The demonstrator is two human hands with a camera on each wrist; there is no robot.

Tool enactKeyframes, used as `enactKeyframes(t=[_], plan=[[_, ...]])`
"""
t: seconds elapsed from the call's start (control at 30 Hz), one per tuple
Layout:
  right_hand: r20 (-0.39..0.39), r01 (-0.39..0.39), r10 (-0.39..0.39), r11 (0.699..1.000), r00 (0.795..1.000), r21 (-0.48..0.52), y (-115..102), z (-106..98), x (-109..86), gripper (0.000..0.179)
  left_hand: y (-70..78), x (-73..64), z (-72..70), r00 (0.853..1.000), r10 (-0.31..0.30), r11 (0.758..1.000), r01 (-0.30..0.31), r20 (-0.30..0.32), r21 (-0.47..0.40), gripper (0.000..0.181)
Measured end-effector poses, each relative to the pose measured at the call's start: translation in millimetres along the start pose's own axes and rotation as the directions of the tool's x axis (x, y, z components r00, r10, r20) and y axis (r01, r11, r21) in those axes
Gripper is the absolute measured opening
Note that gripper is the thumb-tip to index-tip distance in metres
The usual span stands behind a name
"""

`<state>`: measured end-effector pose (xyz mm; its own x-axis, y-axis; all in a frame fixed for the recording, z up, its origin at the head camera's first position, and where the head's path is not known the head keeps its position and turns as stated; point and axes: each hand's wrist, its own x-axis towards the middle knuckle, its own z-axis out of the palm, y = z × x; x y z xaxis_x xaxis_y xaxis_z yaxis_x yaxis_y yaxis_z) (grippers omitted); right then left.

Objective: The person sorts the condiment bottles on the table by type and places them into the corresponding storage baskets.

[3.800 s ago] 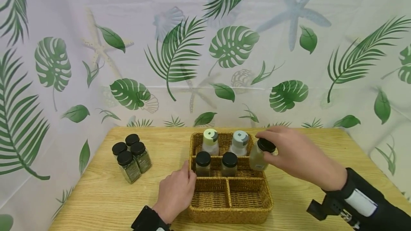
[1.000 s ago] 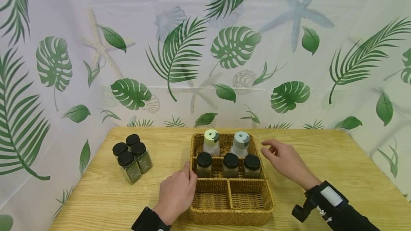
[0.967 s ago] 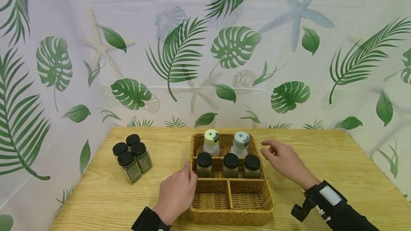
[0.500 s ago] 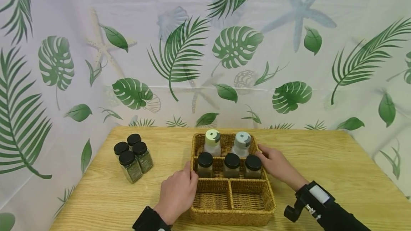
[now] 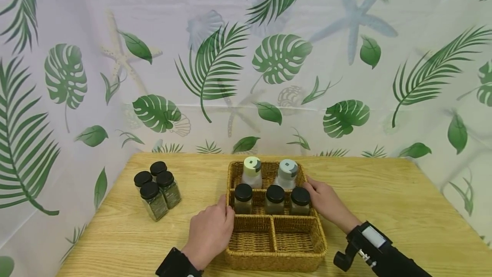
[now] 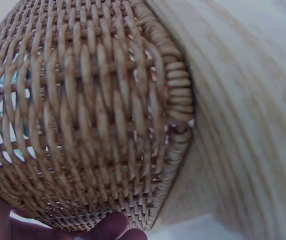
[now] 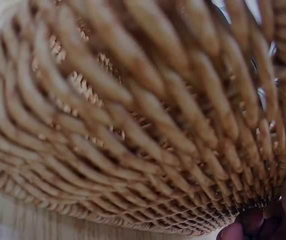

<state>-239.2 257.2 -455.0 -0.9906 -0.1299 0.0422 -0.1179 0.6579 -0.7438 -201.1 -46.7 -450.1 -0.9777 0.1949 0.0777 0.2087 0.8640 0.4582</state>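
A woven wicker basket (image 5: 274,263) with divided compartments stands on the table. My left hand (image 5: 210,231) grips its left wall, thumb side at the rim; the left wrist view has fingertips (image 6: 110,227) against the wicker (image 6: 93,100). On the opposite side, my right hand (image 5: 327,205) holds the right wall near the back, its fingers (image 7: 250,220) low against the weave. Three black-lidded jars (image 5: 274,200) fill the middle row. Behind them are a white bottle with a yellow-green cap (image 5: 252,174) and one with a pale blue cap (image 5: 286,174).
A cluster of several black-lidded spice jars (image 5: 155,198) stands on the wooden table (image 5: 384,191), left of the basket. A leaf-patterned curtain (image 5: 230,76) hangs behind and along the sides. Both front compartments of the basket hold nothing.
My right hand set a jar into the right end of the middle row and let go. It then moved down to the basket's right wall. My left hand stayed on the left wall.
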Motion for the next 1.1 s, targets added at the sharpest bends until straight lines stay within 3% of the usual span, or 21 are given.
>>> enactKeyframes(t=[0.17, 0.4, 0.53, 0.8, 0.93, 1.1], plan=[[0.002, -0.014, 0.014, 0.999, 1.000, -0.031, -1, 3, 2.3, 0.052, -2.6, -1.2, -4.0, 0.998, 0.038, 0.999, -0.038, -0.056, 0.005, 0.045], [0.005, -0.023, 0.023, 0.999, 1.000, -0.033, -1, 3, 2.4, 0.052, -5.3, -0.4, -10.6, 0.994, 0.064, 0.997, -0.068, -0.086, -0.044, 0.044], [0.004, -0.010, 0.011, 0.999, 1.000, -0.038, 0, 3, 2.1, 0.052, -8.2, 0.5, -17.5, 0.986, 0.073, 0.997, -0.077, -0.148, -0.026, 0.039], [-0.003, -0.009, 0.009, 1.000, 1.000, -0.025, 0, 3, 2.7, 0.053, -16.5, 3.2, -39.9, 0.927, 0.148, 0.989, -0.132, -0.345, 0.068, 0.031], [-0.011, -0.006, 0.006, 1.000, 1.000, -0.029, 1, 3, 3.2, 0.054, -21.5, 5.3, -52.8, 0.900, 0.170, 0.985, -0.142, -0.402, 0.100, 0.030], [-0.017, -0.001, 0.001, 1.000, 1.000, -0.017, 2, 3, 3.4, 0.053, -36.4, 11.2, -64.8, 0.873, 0.196, 0.970, -0.105, -0.447, 0.221, 0.033]])
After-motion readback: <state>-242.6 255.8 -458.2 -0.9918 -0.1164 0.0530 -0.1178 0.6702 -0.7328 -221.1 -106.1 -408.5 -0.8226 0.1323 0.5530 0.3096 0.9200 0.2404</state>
